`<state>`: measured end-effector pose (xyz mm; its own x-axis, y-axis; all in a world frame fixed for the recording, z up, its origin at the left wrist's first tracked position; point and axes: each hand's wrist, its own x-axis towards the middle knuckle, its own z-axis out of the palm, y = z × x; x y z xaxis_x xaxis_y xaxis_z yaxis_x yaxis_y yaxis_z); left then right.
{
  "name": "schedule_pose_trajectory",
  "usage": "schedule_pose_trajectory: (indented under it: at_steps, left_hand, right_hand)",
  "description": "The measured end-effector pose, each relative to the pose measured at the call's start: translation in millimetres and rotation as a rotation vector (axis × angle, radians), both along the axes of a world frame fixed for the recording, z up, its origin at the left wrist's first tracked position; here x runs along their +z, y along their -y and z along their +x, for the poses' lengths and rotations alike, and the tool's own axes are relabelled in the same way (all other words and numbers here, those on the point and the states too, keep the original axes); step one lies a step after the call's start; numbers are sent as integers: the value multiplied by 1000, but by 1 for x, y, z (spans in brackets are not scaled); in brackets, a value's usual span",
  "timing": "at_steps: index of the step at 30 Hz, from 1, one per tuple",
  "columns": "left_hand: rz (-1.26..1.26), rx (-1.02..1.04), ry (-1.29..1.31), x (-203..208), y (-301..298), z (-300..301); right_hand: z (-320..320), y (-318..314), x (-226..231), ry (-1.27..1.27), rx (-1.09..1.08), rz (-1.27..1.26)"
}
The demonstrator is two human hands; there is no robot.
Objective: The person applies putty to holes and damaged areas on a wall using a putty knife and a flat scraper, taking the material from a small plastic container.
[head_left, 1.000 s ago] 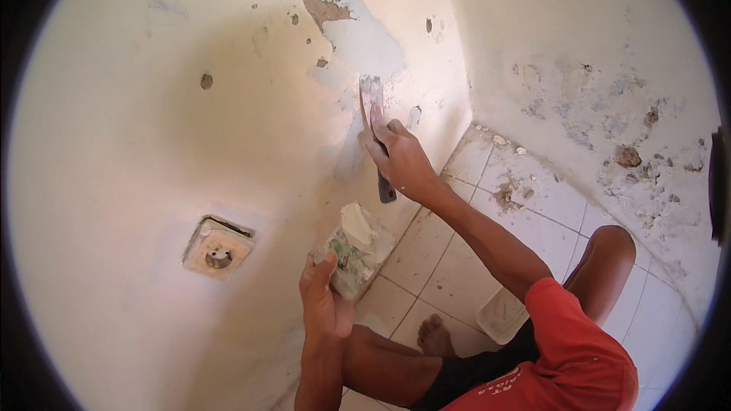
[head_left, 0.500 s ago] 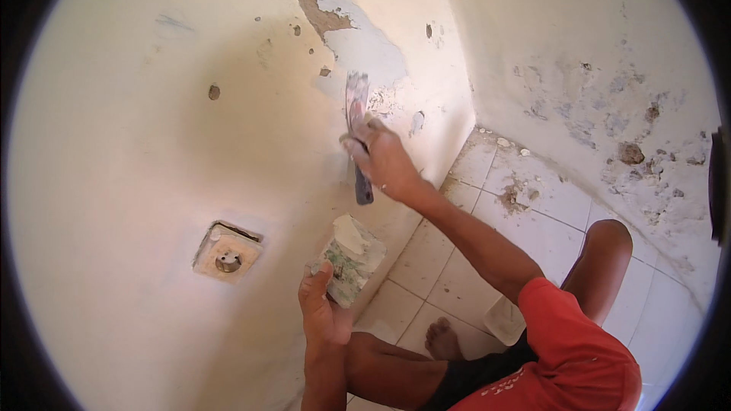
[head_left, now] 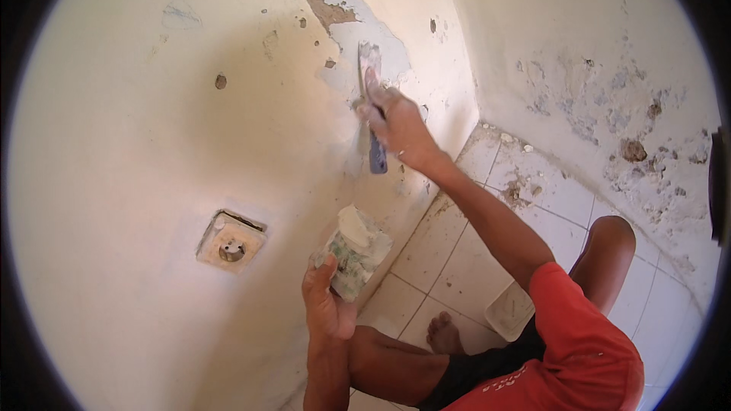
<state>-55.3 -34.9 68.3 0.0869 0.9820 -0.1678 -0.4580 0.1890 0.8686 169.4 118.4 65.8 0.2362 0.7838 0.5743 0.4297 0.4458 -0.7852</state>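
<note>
My right hand (head_left: 403, 128) is closed round the handle of a putty knife (head_left: 370, 61), its blade pointing up against the wall over a pale grey filler patch (head_left: 346, 34). Bare brownish plaster (head_left: 327, 9) shows at the upper left of that patch. Lower down, my left hand (head_left: 327, 297) grips a small flat board (head_left: 352, 268) with green markings, thumb on top. A lump of cream putty (head_left: 358, 230) lies on the board's upper part. The board is held close to the wall, below the knife.
A wall socket (head_left: 232, 246) sits loosely in its recess at the left. Debris (head_left: 518, 189) lies on the white floor tiles (head_left: 476, 259). A shallow pale container (head_left: 510, 310) stands near my foot. The right-hand wall has crumbling patches (head_left: 632, 150).
My right hand and the putty knife have moved up and slightly right along the wall, onto the filler patch. The left hand still holds the board, nearly in place.
</note>
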Motion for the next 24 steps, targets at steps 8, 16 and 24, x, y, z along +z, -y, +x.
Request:
schedule_pose_trajectory:
  at_steps: [8, 16, 24]
  left_hand:
    - [25, -17, 16, 1, -4, -1]
    - [10, 2, 32, 0, -1, 2]
    - [1, 27, -12, -1, -4, -3]
  right_hand:
    - [-34, 24, -34, 41, 44, -102]
    - [7, 16, -5, -22, -39, 23]
    - [-34, -2, -26, 10, -3, 86]
